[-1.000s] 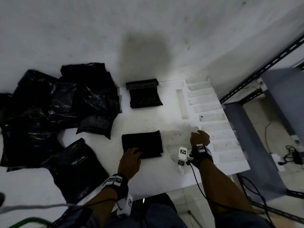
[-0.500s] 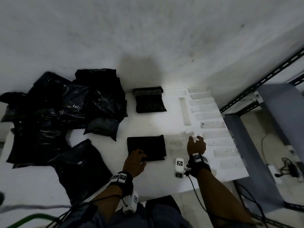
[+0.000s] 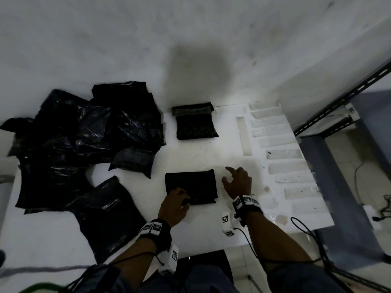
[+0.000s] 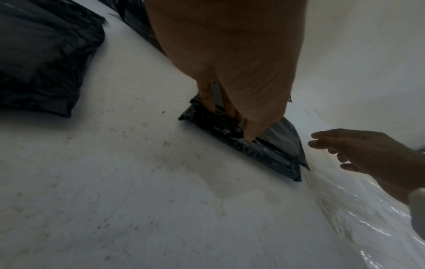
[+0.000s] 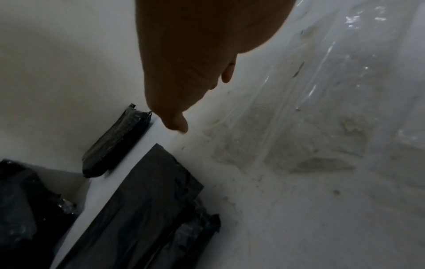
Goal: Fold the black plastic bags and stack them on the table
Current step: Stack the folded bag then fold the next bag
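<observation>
A folded black bag (image 3: pixel 191 186) lies flat on the white table (image 3: pixel 211 157), in front of me. My left hand (image 3: pixel 184 203) pinches its near left corner, fingers curled over the edge (image 4: pixel 234 123). My right hand (image 3: pixel 227 174) hovers just right of the bag with its fingers spread and holds nothing; the left wrist view also shows this hand (image 4: pixel 322 145) beside the bag (image 4: pixel 271 151). Further back stands a small stack of folded bags (image 3: pixel 195 123), also seen in the right wrist view (image 5: pixel 115 143). Crumpled unfolded bags (image 3: pixel 84 140) are heaped at the left.
One flat black bag (image 3: pixel 105 212) lies at the near left, over the table's edge. Clear plastic strips (image 3: pixel 283 153) cover the table's right side. A metal shelf frame (image 3: pixel 349 96) stands to the right, a white wall behind. Cables lie on the floor at right.
My right hand was a fist on the table further right; it has opened and moved left, close to the folded bag. The left hand stays on the bag's near left corner.
</observation>
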